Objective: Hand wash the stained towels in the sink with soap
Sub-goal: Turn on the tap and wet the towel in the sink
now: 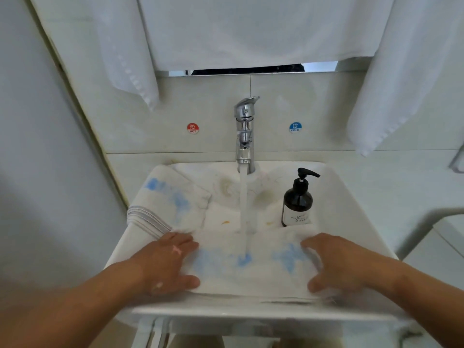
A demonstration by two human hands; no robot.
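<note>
A white towel with blue stains (246, 267) lies spread across the front of the white sink (356, 204), under the running stream from the chrome tap (244, 131). My left hand (168, 262) grips its left edge, fingers curled over the cloth and thumb beneath. On the right edge my right hand (336, 262) holds the same towel, fingers bent onto it. A second stained towel (170, 199), with a grey striped border, hangs over the sink's left rim. A dark soap pump bottle (297, 202) stands inside the basin at the right.
Clean white towels (251, 28) hang above the sink, one at each side and one in the middle. Red HOT (192, 128) and blue COLD (295, 127) stickers mark the tiled wall. A wall stands close at the left; a white rail (424, 222) is at the right.
</note>
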